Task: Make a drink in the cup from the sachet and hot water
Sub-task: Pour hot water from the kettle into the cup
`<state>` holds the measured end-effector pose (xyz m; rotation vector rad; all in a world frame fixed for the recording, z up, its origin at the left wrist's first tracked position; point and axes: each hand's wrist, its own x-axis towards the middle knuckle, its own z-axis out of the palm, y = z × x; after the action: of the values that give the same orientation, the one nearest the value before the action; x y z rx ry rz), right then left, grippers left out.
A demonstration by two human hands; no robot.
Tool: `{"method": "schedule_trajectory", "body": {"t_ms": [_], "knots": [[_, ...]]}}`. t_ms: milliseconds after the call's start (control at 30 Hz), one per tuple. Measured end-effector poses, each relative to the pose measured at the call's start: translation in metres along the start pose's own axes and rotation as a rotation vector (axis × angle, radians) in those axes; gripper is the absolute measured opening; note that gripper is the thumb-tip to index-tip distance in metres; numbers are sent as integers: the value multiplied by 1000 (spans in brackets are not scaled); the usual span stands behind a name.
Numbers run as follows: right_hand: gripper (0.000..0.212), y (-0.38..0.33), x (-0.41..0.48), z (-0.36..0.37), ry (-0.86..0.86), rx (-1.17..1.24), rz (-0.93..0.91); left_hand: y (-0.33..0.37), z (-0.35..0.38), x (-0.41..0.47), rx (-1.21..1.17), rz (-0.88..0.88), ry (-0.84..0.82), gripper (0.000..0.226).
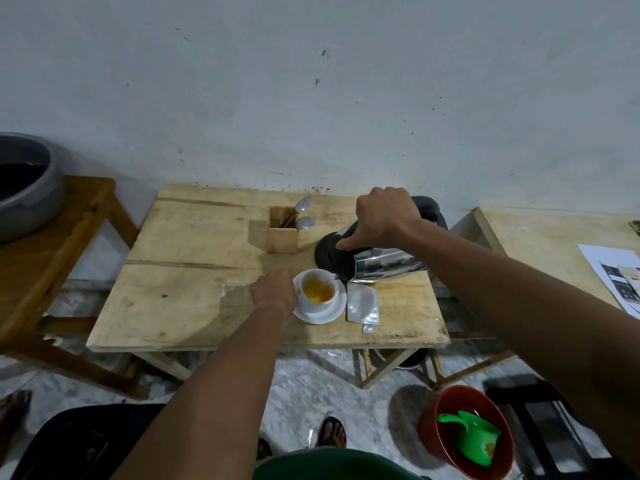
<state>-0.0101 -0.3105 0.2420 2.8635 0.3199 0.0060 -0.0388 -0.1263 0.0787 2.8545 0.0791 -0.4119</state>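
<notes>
Head view, looking down over a wooden table (194, 296) set against a pale wall. Your right hand (382, 216) is wrapped tight around the black handle of the steel kettle (384, 265), fingers curled over the top and thumb pressed down toward the lid end. The kettle is tipped steeply to your left, its spout end hanging over the far right rim of the white cup (318, 292). The cup stands on a white saucer (323, 315) near the front edge of the table, and orange-yellow liquid shows inside it. Thus the cup lies below and to the left of your gripping hand, with the kettle's body between the two.

Your left hand (273, 292) rests against the left side of the cup and saucer, fingers bent toward the cup wall; whether they actually clasp it cannot be told, since the back of the hand hides them.

The silver sachet (363, 304) lies flat on the table just beside the saucer on its right, directly beneath the kettle's body, with a small torn-off strip (367, 328) near its front corner. Behind the cup stands a wooden holder (282, 233) containing two spoons (304, 213). A red bucket (467, 433) holding a green scoop (472, 436) sits on the floor to your right.
</notes>
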Motion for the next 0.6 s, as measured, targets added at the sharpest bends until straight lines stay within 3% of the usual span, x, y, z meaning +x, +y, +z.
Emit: {"method": "schedule_trajectory", "body": {"t_ms": [600], "knots": [[68, -2, 4, 5, -15, 18, 3, 0, -1, 1, -2, -7, 1, 25]]}}
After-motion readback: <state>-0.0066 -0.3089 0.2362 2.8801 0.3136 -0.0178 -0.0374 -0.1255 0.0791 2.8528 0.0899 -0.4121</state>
